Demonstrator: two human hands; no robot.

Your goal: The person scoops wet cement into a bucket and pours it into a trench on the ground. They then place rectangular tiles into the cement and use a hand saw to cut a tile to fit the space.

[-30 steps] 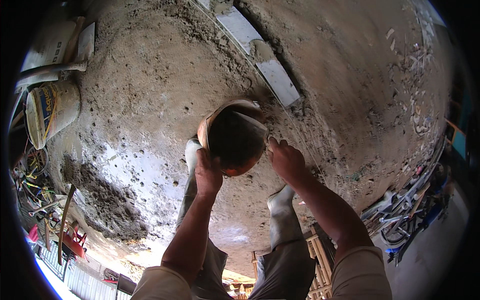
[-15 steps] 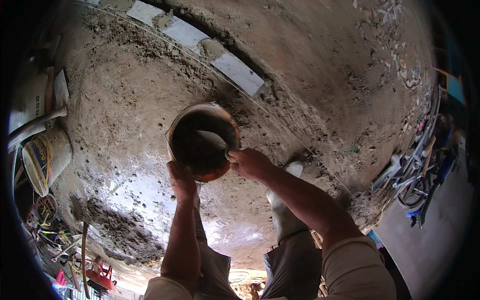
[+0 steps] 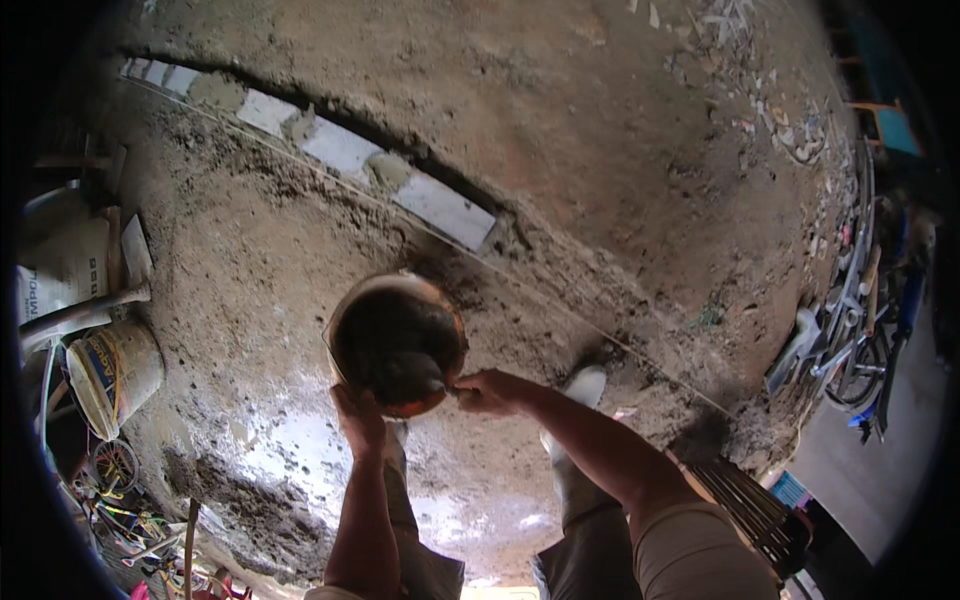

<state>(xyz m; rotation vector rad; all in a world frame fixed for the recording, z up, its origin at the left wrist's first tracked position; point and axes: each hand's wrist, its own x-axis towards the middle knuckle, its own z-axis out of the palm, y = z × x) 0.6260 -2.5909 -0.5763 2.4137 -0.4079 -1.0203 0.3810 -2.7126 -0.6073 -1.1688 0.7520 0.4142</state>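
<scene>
A round, dark-stained bucket (image 3: 441,302) with orange-brown patches hangs in front of me, its mouth facing up toward me. My left hand (image 3: 360,422) grips its near left rim, fingers closed on the edge. The fingers of my right hand (image 3: 490,391) are wrapped round the handle of a trowel (image 3: 412,370), just outside the right side of the rim. The trowel's grey blade lies inside the bucket over dark contents, which I cannot make out in the shadow.
Beyond the bucket, a row of pale blocks (image 3: 340,147) with mortar between them runs along a shallow trench. A taut string (image 3: 600,335) passes beside it. A dirty white bucket (image 3: 134,368) stands at left. Pipes and tools (image 3: 850,330) lie at right. My boots (image 3: 585,388) are on the dirt floor.
The bucket and both hands sit lower in view, and more of the block row shows. The trowel blade has swung toward the bucket's near side.
</scene>
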